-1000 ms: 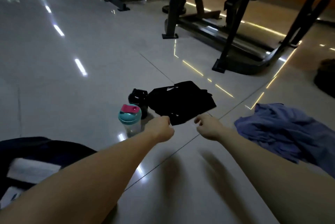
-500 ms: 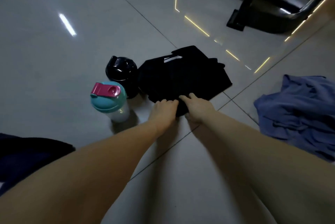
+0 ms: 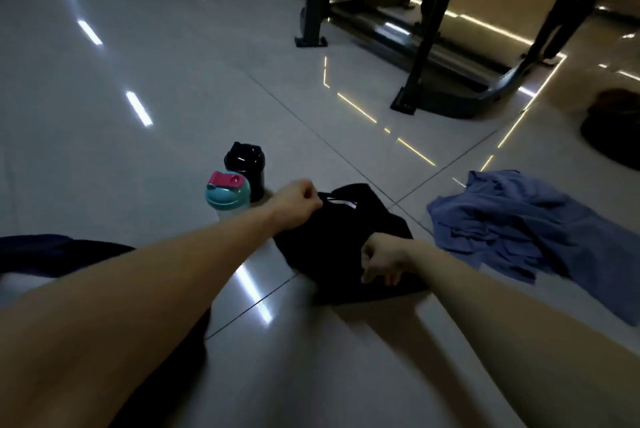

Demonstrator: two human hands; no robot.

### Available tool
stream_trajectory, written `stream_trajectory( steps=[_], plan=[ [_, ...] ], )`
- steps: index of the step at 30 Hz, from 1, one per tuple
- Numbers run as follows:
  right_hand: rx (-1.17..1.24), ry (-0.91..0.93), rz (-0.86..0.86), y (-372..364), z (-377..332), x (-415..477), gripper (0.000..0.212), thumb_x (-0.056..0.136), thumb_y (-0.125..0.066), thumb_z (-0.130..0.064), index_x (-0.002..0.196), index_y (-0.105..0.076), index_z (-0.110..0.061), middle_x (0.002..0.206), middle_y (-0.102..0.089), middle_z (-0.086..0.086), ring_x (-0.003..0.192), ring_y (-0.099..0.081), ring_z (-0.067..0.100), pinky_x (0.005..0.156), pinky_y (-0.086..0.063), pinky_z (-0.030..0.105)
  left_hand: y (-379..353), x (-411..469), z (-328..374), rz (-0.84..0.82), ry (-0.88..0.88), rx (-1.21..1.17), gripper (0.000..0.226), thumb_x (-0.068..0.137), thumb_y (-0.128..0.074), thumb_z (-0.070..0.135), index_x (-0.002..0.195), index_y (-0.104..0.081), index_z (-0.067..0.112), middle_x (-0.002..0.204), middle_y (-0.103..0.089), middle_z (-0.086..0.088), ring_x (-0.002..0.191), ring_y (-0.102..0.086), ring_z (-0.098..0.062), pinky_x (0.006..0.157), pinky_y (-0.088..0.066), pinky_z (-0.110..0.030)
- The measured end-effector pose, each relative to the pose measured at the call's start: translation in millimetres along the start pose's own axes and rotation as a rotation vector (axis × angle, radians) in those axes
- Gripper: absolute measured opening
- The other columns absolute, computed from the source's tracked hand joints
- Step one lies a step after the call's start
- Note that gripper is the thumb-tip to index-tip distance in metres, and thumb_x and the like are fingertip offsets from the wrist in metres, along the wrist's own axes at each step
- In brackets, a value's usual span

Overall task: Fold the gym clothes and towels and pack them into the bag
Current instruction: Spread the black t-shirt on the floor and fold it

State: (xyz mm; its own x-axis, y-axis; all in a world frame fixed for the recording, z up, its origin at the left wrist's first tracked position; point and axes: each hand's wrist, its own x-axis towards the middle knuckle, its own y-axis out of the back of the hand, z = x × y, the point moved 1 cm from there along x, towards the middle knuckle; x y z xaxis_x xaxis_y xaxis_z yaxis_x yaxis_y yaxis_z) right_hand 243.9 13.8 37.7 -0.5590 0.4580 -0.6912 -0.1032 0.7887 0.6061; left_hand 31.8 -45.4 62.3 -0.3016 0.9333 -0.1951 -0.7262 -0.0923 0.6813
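A black garment (image 3: 346, 240) with a white stripe lies bunched on the grey tiled floor in front of me. My left hand (image 3: 298, 200) grips its far left edge, fingers curled. My right hand (image 3: 382, 259) holds the garment's near right part, fingers curled down into the cloth. A crumpled blue garment (image 3: 519, 230) lies on the floor to the right, apart from both hands. The dark bag (image 3: 52, 254) shows at the left edge, mostly hidden by my left arm.
A shaker bottle with a teal lid and pink cap (image 3: 227, 197) stands just left of the black garment, a black bottle (image 3: 246, 164) behind it. Gym machine frames (image 3: 433, 46) stand at the back. A dark round object (image 3: 613, 129) lies far right.
Both hands took hold of the black garment and pulled it nearer to me, away from the bottles. The hands have spread apart, the left farther out and the right closer in.
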Motion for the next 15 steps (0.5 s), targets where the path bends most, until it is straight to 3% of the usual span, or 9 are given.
stream_trajectory(
  steps=[3,5,7,10,12,15],
  plan=[
    [0.078,0.028,0.094,36.7,-18.2,-63.5,0.017,0.091,-0.074,-0.016,0.081,-0.06,-0.01,0.074,-0.064,0.01,0.058,-0.067,0.021,0.058,-0.059,0.034,52.0,-27.6,64.0,0.07,-0.09,-0.122,0.016,0.095,-0.066,0.018,0.082,-0.057,0.018,0.079,-0.058,-0.003,0.074,-0.055,-0.02,0.065,-0.046,-0.027],
    [0.192,0.097,0.269,69.4,-35.1,-106.0,0.009,0.093,-0.069,-0.012,0.096,-0.062,-0.007,0.085,-0.067,0.015,0.064,-0.068,0.023,0.068,-0.059,0.042,82.2,-50.4,111.0,0.057,-0.179,-0.184,0.015,0.097,-0.064,0.014,0.084,-0.056,0.016,0.081,-0.059,-0.008,0.068,-0.057,-0.017,0.059,-0.049,-0.024],
    [0.361,0.2,0.464,102.0,-52.7,-146.9,0.025,0.093,-0.068,-0.007,0.115,-0.056,-0.007,0.102,-0.065,0.017,0.079,-0.066,0.025,0.071,-0.056,0.041,108.4,-75.8,157.1,0.019,-0.271,-0.259,0.008,0.099,-0.062,0.013,0.092,-0.058,0.012,0.086,-0.062,-0.013,0.071,-0.061,-0.019,0.063,-0.054,-0.027],
    [0.496,0.398,0.469,132.2,-85.2,-204.8,0.052,0.09,-0.069,-0.002,0.136,-0.051,-0.019,0.12,-0.059,0.01,0.1,-0.065,0.025,0.075,-0.054,0.031,140.6,-114.4,214.9,-0.012,-0.384,-0.255,0.004,0.102,-0.058,0.016,0.103,-0.059,0.013,0.101,-0.068,-0.014,0.089,-0.069,-0.024,0.081,-0.058,-0.035],
    [0.443,0.468,0.517,143.1,-101.2,-237.4,0.04,0.09,-0.067,-0.003,0.126,-0.06,-0.018,0.112,-0.064,0.006,0.097,-0.067,0.018,0.074,-0.053,0.027,158.6,-135.5,242.6,0.028,-0.426,-0.236,0.003,0.103,-0.056,0.016,0.104,-0.058,0.014,0.099,-0.066,-0.009,0.088,-0.068,-0.019,0.076,-0.057,-0.031],
    [0.418,0.531,0.543,154.3,-121.7,-287.8,0.017,0.096,-0.062,-0.004,0.109,-0.066,-0.015,0.094,-0.066,-0.001,0.076,-0.067,0.004,0.063,-0.051,0.017,183.6,-163.8,272.1,0.131,-0.442,-0.217,0.005,0.104,-0.054,0.015,0.1,-0.057,0.017,0.093,-0.062,-0.005,0.077,-0.061,-0.012,0.062,-0.049,-0.021]
  ],
)
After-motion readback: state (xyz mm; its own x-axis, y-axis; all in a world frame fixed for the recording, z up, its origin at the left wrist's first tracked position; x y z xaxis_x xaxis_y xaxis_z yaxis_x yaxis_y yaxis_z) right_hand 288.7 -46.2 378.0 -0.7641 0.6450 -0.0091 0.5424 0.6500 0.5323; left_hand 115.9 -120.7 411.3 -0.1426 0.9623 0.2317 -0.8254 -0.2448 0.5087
